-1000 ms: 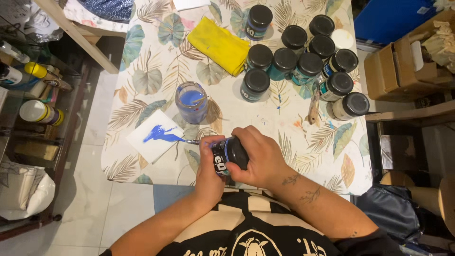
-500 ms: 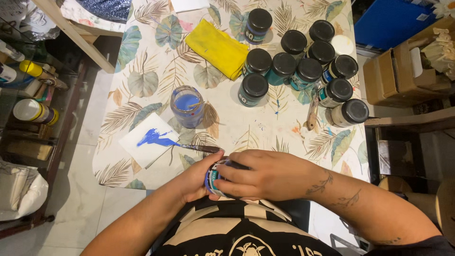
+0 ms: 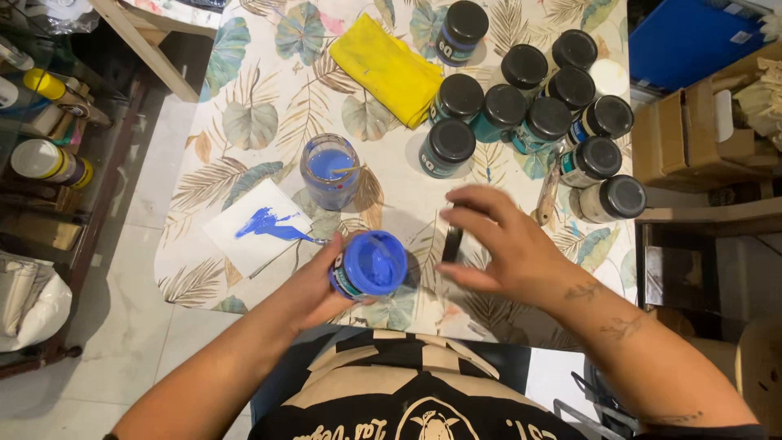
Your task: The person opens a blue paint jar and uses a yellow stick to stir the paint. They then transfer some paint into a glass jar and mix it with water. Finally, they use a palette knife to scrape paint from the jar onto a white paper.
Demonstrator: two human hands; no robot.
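The left hand (image 3: pixel 314 285) has its grip wrapped round an open jar of blue paint (image 3: pixel 368 266), tilted over the near counter (image 3: pixel 244 106) edge. Just beside it, the right hand (image 3: pixel 501 244) pinches the black lid (image 3: pixel 452 243) on edge. Farther back stand capped jars (image 3: pixel 529 114).

Leaf-print table (image 3: pixel 269 106), paint jars (image 3: pixel 538 106), yellow cloth (image 3: pixel 383 69)

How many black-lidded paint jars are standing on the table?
10 capped jars: one beyond the yellow cloth, nine clustered right of it. The open jar in the left hand isn't counted.
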